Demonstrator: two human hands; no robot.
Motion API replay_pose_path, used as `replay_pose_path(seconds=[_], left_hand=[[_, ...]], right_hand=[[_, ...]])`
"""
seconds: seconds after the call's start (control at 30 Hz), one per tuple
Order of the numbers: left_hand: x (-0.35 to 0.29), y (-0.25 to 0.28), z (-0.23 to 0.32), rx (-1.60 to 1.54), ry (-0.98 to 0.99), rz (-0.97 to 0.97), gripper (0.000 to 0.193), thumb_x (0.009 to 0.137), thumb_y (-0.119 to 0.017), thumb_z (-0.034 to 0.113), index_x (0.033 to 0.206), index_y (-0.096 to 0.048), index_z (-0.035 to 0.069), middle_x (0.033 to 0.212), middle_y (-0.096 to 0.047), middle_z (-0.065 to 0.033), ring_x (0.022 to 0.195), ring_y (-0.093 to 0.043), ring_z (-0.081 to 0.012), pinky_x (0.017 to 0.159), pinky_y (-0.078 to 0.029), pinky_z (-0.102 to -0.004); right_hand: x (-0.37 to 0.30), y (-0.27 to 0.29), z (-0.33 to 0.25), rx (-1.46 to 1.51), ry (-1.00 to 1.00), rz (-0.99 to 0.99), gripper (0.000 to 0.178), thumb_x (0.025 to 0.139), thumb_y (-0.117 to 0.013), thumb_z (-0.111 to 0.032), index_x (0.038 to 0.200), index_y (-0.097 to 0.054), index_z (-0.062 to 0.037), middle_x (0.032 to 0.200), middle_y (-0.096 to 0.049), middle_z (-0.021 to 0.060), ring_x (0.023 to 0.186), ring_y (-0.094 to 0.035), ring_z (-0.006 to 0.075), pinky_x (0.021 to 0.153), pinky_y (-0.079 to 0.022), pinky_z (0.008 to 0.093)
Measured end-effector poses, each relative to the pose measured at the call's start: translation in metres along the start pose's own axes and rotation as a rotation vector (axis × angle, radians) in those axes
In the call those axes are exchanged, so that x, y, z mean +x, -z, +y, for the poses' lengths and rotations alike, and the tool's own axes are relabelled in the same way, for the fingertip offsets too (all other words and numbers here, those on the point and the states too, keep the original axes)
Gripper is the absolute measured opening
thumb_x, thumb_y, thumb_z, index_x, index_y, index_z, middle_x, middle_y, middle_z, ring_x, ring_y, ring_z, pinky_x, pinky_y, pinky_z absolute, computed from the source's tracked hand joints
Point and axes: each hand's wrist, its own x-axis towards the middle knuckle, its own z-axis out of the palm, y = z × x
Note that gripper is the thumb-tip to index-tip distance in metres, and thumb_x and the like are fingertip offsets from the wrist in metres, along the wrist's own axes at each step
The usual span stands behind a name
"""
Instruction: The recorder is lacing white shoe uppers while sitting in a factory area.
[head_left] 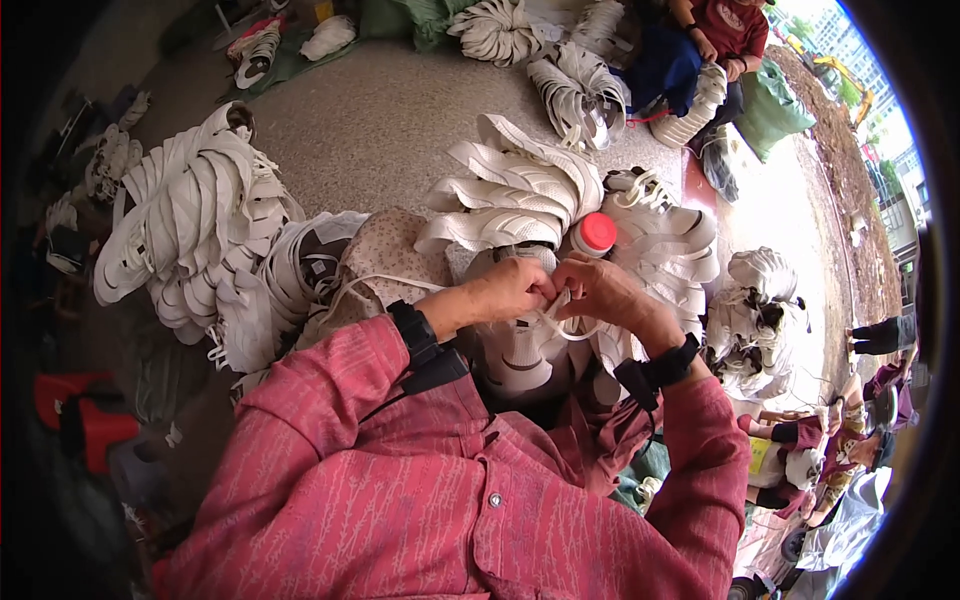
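My left hand [512, 289] and my right hand [608, 292] meet close together over my lap, both closed in a pinch. Between them runs a white shoelace [580, 334], which loops below the fingers of my right hand. The shoelace lies at a white shoe upper [517, 360], partly hidden under my hands. Just beyond my fingers stands a white bottle with a red cap [598, 231]. A fanned stack of white shoe uppers [515, 195] rises behind the hands, and a laced pile of uppers [665, 235] lies beside my right hand.
Tall nested stacks of white uppers [195, 215] stand at my left, by a patterned cloth [398, 245]. Another pile [757, 325] sits at the right. At the far right, a person in a red shirt [725, 35] handles uppers near a green sack [773, 110]. Several people are lower right.
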Motion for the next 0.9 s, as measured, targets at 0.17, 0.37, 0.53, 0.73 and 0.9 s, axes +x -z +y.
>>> replay_pose_path(seconds=[0.17,0.37,0.53,0.73,0.9], left_hand=[[0.005,-0.001,0.004,0.038,0.009,-0.022,0.014,0.075,-0.066,0.010,0.087,-0.071,0.006,0.084,-0.059,-0.0100,0.082,-0.062,-0.0261,0.074,-0.048,-0.0342],[-0.004,0.004,0.013,0.278,-0.170,0.167,0.016,0.077,-0.066,0.016,0.072,-0.058,0.004,0.081,-0.054,-0.0120,0.076,-0.060,-0.0305,0.066,-0.049,-0.0408],[-0.071,0.140,0.015,0.772,-0.102,0.504,0.009,0.084,-0.054,0.006,0.077,-0.053,0.002,0.079,-0.050,-0.0121,0.076,-0.055,-0.0298,0.065,-0.045,-0.0380],[-0.168,0.298,-0.006,1.161,0.442,0.903,0.012,0.084,-0.056,0.005,0.095,-0.060,0.010,0.087,-0.059,-0.0094,0.077,-0.061,-0.0321,0.067,-0.048,-0.0426],[-0.134,0.162,0.007,0.180,0.392,0.545,0.021,0.085,-0.068,0.015,0.101,-0.062,0.004,0.077,-0.057,-0.0001,0.071,-0.055,-0.0099,0.064,-0.047,-0.0251]], right_hand=[[-0.001,-0.006,0.003,0.161,-0.027,0.049,0.028,0.069,-0.081,-0.017,0.084,-0.060,-0.0070,0.085,-0.057,0.0061,0.079,-0.061,0.0224,0.069,-0.050,0.0327],[-0.001,-0.009,0.010,0.110,0.043,0.110,0.022,0.078,-0.076,-0.015,0.087,-0.059,-0.0043,0.084,-0.057,0.0069,0.077,-0.060,0.0233,0.065,-0.047,0.0347],[-0.004,-0.014,0.018,-0.089,0.089,0.163,0.021,0.094,-0.052,-0.024,0.089,-0.054,-0.0033,0.085,-0.055,0.0142,0.084,-0.057,0.0358,0.072,-0.046,0.0426],[0.009,-0.021,0.010,-0.131,0.139,0.207,0.016,0.091,-0.052,-0.019,0.089,-0.054,-0.0036,0.085,-0.055,0.0142,0.084,-0.057,0.0361,0.072,-0.047,0.0428],[0.008,-0.020,0.009,-0.200,0.115,0.192,0.013,0.089,-0.053,-0.017,0.090,-0.056,-0.0047,0.086,-0.057,0.0131,0.084,-0.059,0.0350,0.070,-0.048,0.0421]])
